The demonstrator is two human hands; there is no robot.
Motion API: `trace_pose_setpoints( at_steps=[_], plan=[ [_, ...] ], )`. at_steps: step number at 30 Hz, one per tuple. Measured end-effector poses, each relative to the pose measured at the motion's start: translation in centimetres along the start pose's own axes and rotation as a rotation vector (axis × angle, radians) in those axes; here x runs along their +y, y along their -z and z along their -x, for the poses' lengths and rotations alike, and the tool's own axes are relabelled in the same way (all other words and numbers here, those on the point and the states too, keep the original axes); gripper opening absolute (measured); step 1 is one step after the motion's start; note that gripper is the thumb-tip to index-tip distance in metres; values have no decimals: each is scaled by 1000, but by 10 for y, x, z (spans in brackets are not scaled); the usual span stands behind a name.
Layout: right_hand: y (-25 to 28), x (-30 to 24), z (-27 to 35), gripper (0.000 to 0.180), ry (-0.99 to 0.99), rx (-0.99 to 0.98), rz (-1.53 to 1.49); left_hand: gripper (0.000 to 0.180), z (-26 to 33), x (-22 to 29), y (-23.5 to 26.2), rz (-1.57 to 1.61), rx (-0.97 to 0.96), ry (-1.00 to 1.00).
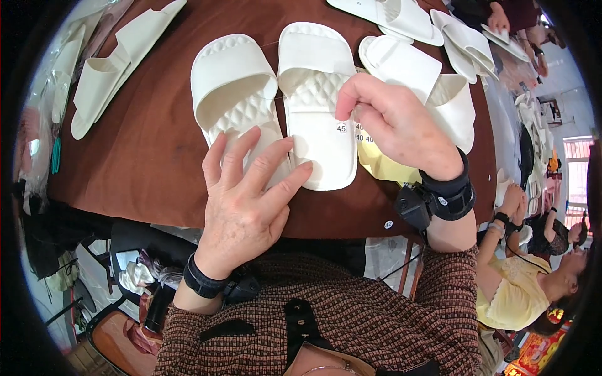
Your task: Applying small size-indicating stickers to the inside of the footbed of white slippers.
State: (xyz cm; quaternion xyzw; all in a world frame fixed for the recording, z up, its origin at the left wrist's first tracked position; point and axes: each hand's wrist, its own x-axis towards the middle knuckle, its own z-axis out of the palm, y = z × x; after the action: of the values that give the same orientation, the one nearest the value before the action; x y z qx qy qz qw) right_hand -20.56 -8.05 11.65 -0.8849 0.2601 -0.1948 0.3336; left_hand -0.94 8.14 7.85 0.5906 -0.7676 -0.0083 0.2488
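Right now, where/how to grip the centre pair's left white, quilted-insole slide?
Likely the slide's broad arched white strap, from the near, heel side: fingers into its hollow, thumb on top. That hollow opens toward the heel; the left hand leaves the strap uncovered.

Off-white is shown by the pair of slide sandals [316,57] at upper centre, their footbeds [316,91] partly patterned with quilted diamonds. The surface [144,156] is covered in reddish brown. A round sticker [341,128] is printed black on white; the sticker sheet [382,164], right of centre, is coloured pale yellow. At lower centre, a jacket [351,313] is checked in brown and black. A yellow top [515,291] is seen at lower right.
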Motion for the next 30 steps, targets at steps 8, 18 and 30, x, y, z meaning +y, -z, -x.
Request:
trace_pose_setpoints(
  at_steps=[8, 18, 30],
  plan=[
    [0, -2, 0, 14, -6, -38, -35, 43, 0, -1, 0, -4, 6, -7],
    [3, -2, 1, 14, -5, -113, -107, 44, 0, 1, 2, -4, -11, 3],
    [1, 2, -1, 14, -35, -24, -31, 45, 0, 0, 2, -10, -10, -4]
  ],
)
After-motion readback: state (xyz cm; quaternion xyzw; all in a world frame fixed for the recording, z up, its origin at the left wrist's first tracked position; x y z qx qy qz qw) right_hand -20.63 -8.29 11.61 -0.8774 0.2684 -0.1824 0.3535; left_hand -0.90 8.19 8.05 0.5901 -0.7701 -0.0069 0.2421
